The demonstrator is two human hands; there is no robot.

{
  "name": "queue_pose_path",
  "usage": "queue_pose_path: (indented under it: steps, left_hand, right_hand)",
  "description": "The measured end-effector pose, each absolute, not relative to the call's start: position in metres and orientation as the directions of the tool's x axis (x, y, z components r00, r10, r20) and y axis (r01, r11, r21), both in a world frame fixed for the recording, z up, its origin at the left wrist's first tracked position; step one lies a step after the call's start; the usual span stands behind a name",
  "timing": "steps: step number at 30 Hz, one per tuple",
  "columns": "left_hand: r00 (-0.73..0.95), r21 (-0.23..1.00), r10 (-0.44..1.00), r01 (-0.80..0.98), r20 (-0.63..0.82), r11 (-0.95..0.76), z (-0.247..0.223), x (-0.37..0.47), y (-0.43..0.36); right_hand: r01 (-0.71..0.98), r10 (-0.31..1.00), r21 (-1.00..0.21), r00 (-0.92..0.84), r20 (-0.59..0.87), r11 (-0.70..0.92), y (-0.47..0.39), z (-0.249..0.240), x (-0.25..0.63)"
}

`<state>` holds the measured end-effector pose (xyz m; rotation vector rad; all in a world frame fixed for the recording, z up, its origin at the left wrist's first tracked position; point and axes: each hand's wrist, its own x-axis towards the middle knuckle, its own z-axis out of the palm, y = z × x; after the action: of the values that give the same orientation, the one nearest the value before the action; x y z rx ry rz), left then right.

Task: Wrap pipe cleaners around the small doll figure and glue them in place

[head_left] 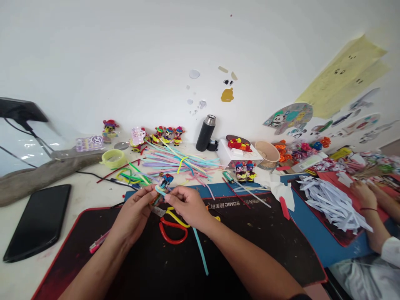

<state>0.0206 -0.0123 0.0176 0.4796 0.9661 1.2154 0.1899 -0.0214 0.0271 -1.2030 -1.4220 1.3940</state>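
Observation:
Over the black mat, my left hand (139, 208) grips a small blue figure (166, 180) from its left side, low down. My right hand (187, 204) pinches a light blue fuzzy stem (161, 191) that bends across the figure's lower part. A light blue length (200, 252) hangs below my right hand onto the mat; whether it is the same stem is hidden. Red-handled scissors (173, 233) lie under the hands, partly covered. A yellow stem (177, 219) crosses close to their handle.
Behind the hands lies a pile of pastel stems (168, 160). A black flask (206, 133), finished figures (245, 171) and a white box (239, 156) stand farther back. A black tablet (39, 223) is at left. At right, a person's hands (364, 195) are near white paper strips (331, 204).

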Motion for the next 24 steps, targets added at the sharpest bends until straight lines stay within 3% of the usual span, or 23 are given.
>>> queue_pose_path:
  steps: [9, 24]
  left_hand:
    - [0.020, 0.791, 0.944, -0.541, -0.329, 0.287, 0.0166, 0.0204, -0.0125]
    - [0.094, 0.717, 0.930, -0.611, -0.355, 0.336, 0.0159, 0.0190, -0.0149]
  right_hand:
    - [0.131, 0.976, -0.990, -0.205, -0.079, -0.052, -0.0221, 0.0300, 0.1896]
    - [0.153, 0.980, -0.988, -0.187, -0.065, -0.036, -0.0199, 0.0274, 0.1896]
